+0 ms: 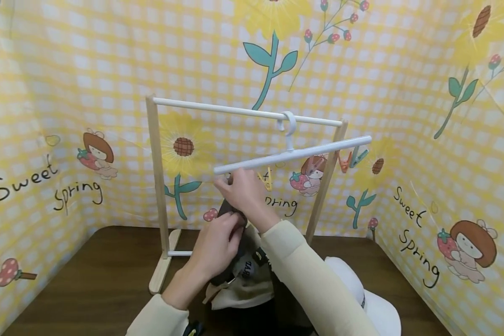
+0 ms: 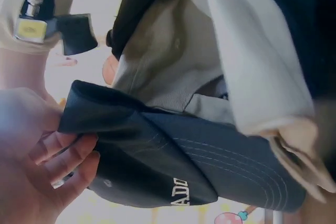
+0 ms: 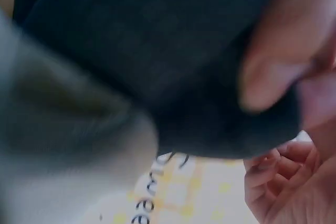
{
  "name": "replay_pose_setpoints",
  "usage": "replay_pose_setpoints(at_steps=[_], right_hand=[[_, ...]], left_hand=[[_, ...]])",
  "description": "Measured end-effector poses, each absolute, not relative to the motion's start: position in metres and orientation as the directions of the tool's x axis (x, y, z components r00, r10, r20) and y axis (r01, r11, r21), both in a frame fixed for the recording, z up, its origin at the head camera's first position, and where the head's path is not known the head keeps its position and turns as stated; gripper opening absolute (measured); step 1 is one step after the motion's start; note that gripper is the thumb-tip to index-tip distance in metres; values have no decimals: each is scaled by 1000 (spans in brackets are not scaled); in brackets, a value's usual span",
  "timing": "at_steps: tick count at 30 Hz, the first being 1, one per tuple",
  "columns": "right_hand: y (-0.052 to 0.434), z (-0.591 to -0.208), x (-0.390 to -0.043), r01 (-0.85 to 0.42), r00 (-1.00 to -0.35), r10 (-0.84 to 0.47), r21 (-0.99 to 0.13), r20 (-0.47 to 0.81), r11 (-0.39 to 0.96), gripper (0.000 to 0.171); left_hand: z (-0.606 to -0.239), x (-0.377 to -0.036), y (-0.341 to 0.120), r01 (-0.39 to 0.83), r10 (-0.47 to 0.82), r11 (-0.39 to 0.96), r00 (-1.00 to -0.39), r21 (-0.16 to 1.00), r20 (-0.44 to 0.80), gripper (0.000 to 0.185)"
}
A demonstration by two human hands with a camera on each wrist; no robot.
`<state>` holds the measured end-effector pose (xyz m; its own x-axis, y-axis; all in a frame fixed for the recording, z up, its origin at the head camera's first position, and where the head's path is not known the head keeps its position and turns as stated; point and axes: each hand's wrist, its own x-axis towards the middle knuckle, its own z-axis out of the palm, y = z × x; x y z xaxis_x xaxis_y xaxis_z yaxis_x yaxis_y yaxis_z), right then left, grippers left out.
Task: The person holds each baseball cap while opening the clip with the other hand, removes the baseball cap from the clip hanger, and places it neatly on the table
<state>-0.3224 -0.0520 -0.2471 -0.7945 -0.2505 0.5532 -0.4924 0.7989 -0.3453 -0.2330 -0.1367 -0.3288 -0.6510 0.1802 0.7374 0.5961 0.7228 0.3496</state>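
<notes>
A cap with a dark navy brim and a beige crown [image 1: 244, 276] is held up in front of the rack. My left hand [image 1: 224, 233] grips the brim's edge from below; in the left wrist view its fingers [image 2: 60, 158] curl round the dark brim [image 2: 173, 150]. My right hand [image 1: 231, 186] is raised just under the left end of a white clip hanger [image 1: 294, 154]. In the blurred right wrist view its thumb [image 3: 268, 77] presses on the dark cloth [image 3: 157, 51]. A yellow clip [image 1: 267, 180] hangs beside this hand.
The hanger hooks over the white rail [image 1: 227, 109] of a wooden rack [image 1: 158, 186] on a brown table [image 1: 88, 280]. Orange [image 1: 343, 162] and teal [image 1: 360, 156] clips hang at its right end. A white cap [image 1: 375, 305] lies at the lower right. Patterned yellow walls surround the table.
</notes>
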Motion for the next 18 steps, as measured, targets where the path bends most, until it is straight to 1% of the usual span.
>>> replay_pose_setpoints(at_steps=[2, 4, 7, 10, 12, 14, 18], right_hand=[[-56, -249, -319, -521, -783, -290, -325, 550, 789, 63], [-55, -251, -317, -531, -768, -313, -280, 559, 800, 63], [-53, -250, -316, -504, -723, -315, -157, 615, 849, 53], [-48, -248, -316, -464, -698, -299, -94, 651, 881, 44], [-44, -246, -316, -451, -710, -298, -87, 638, 888, 47], [-40, -244, -316, -453, -740, -307, -107, 599, 885, 52], [-31, -239, -309, -450, -803, -328, -145, 497, 881, 63]], left_hand=[[-331, -232, -139, 605, 190, 704, -665, 372, 722, 13], [-333, -233, -137, 627, 213, 674, -673, 392, 708, 14], [-333, -234, -134, 653, 237, 639, -671, 408, 703, 15], [-331, -234, -131, 663, 258, 628, -671, 407, 695, 14], [-331, -234, -132, 651, 255, 640, -681, 408, 687, 13], [-330, -233, -136, 624, 226, 654, -700, 428, 677, 12], [-331, -232, -159, 541, 103, 664, -749, 516, 654, 10]])
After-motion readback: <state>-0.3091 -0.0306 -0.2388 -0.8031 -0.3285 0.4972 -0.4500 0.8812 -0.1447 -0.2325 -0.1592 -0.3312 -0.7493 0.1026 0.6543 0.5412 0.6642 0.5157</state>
